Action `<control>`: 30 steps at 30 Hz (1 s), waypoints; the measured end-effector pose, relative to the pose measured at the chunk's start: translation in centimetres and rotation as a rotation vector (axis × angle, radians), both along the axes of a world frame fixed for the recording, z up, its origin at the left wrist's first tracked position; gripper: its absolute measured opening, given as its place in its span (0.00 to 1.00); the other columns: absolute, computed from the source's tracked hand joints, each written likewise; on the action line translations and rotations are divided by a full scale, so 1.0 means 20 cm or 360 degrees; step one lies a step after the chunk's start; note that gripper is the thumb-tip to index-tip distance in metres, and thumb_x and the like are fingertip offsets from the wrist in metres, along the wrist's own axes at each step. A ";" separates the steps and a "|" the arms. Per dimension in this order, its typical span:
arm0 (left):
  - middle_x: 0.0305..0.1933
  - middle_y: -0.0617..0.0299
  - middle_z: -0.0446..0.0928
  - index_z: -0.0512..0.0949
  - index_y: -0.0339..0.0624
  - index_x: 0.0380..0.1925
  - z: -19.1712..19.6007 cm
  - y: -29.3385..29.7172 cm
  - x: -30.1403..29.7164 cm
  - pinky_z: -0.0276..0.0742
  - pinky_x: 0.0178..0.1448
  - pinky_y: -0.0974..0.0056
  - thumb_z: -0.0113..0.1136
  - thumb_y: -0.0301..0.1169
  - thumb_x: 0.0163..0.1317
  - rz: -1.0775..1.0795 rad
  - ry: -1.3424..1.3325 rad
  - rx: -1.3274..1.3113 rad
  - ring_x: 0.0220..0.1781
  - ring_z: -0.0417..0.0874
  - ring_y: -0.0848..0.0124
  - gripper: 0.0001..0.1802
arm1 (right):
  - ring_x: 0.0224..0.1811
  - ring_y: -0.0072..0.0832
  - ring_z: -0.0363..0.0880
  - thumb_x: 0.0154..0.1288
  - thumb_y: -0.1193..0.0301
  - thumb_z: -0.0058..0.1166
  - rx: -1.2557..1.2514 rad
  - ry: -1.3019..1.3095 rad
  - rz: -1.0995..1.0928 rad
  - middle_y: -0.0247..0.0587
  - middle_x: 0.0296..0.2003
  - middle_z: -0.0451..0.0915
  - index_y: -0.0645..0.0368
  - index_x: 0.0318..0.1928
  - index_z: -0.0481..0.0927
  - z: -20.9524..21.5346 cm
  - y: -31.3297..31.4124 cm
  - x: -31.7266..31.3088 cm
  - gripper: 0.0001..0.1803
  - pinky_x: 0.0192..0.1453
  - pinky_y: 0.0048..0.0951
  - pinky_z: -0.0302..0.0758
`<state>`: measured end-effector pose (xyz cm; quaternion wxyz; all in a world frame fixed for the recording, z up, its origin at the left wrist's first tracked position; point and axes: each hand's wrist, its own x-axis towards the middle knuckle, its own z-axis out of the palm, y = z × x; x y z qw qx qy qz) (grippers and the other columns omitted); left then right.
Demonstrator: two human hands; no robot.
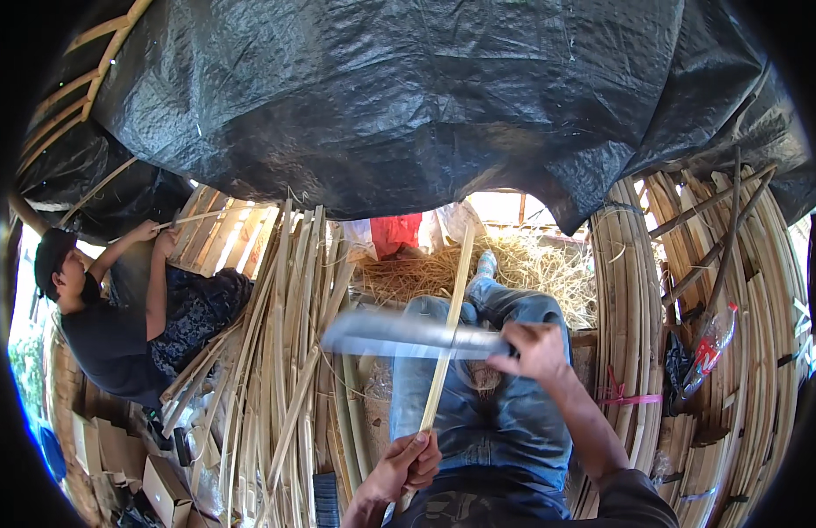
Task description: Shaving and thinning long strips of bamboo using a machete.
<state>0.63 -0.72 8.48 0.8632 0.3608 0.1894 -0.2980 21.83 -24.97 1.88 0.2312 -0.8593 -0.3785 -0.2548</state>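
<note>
In my left hand [409, 461], closed low in front of my body, is the near end of a long pale bamboo strip [449, 348]. The strip slants up and away between my legs. My right hand [534, 348] is wrapped round the handle of a machete [399, 335], whose broad blade points left and is smeared by motion. The blade lies across the strip in the picture; whether it touches the wood I cannot tell. My legs in blue jeans [531, 422] stretch out below both hands.
Long bamboo strips [276, 352] lean at my left, and a tied bundle [628, 317] stands at my right. A co-worker [117, 326] at far left handles a thin strip. A plastic bottle [711, 350] lies at right. Straw [540, 277] lies ahead, and black sheeting [408, 97] hangs above.
</note>
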 end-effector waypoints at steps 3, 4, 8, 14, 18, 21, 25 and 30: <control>0.19 0.73 0.52 0.64 0.47 0.28 -0.04 0.02 -0.10 0.43 0.18 0.72 0.40 0.49 0.81 -0.0031 0.0086 -0.0136 0.17 0.49 0.82 0.23 | 0.12 0.26 0.74 0.73 0.51 0.55 0.0183 0.0229 -0.0495 0.32 0.16 0.77 0.58 0.34 0.84 -0.07 -0.13 0.20 0.23 0.14 0.30 0.69; 0.19 0.73 0.52 0.64 0.47 0.28 -0.04 0.01 -0.11 0.43 0.18 0.72 0.40 0.49 0.81 -0.0063 0.0084 -0.0156 0.17 0.49 0.82 0.23 | 0.09 0.23 0.70 0.77 0.59 0.52 -0.0202 -0.0814 -0.0720 0.32 0.16 0.77 0.61 0.36 0.85 -0.18 -0.26 0.33 0.19 0.10 0.26 0.65; 0.21 0.73 0.55 0.65 0.47 0.30 -0.05 0.04 -0.18 0.44 0.18 0.72 0.40 0.47 0.82 -0.0180 -0.0041 -0.0293 0.17 0.50 0.82 0.21 | 0.08 0.24 0.66 0.76 0.42 0.45 0.0896 0.1495 -0.0987 0.34 0.09 0.68 0.63 0.25 0.78 -0.17 -0.32 0.43 0.36 0.13 0.29 0.64; 0.20 0.72 0.54 0.64 0.47 0.28 -0.03 0.01 -0.02 0.45 0.18 0.71 0.43 0.49 0.80 0.0041 0.0119 -0.0182 0.16 0.51 0.81 0.23 | 0.12 0.18 0.66 0.79 0.45 0.42 0.1147 0.1788 -0.0615 0.30 0.12 0.66 0.58 0.23 0.71 0.09 -0.19 0.03 0.33 0.17 0.24 0.62; 0.19 0.73 0.53 0.63 0.48 0.28 -0.03 -0.01 0.08 0.44 0.17 0.72 0.40 0.50 0.81 -0.0057 0.0047 -0.0219 0.16 0.50 0.82 0.23 | 0.18 0.21 0.70 0.73 0.58 0.55 0.0922 0.1529 -0.0147 0.37 0.16 0.71 0.64 0.31 0.79 0.10 -0.10 -0.21 0.21 0.23 0.31 0.67; 0.19 0.73 0.53 0.63 0.48 0.29 -0.03 -0.03 0.10 0.43 0.17 0.72 0.38 0.50 0.81 -0.0061 0.0010 -0.0225 0.16 0.49 0.82 0.23 | 0.19 0.41 0.82 0.68 0.53 0.62 0.0503 0.1108 0.0168 0.45 0.21 0.79 0.62 0.35 0.81 0.18 0.02 -0.34 0.22 0.24 0.36 0.73; 0.20 0.73 0.53 0.64 0.48 0.29 -0.01 -0.06 0.10 0.44 0.18 0.72 0.39 0.49 0.81 -0.0012 -0.0069 -0.0049 0.16 0.50 0.82 0.22 | 0.20 0.34 0.83 0.65 0.44 0.62 0.0162 0.0817 0.0364 0.37 0.21 0.79 0.56 0.33 0.78 0.15 0.14 -0.46 0.26 0.23 0.32 0.74; 0.20 0.74 0.53 0.64 0.47 0.30 0.04 -0.08 0.07 0.46 0.19 0.71 0.38 0.46 0.82 0.0038 -0.0029 0.0330 0.17 0.50 0.82 0.22 | 0.18 0.26 0.81 0.62 0.36 0.58 -0.0102 0.0445 0.0391 0.29 0.18 0.75 0.52 0.31 0.77 0.12 0.18 -0.44 0.30 0.21 0.28 0.74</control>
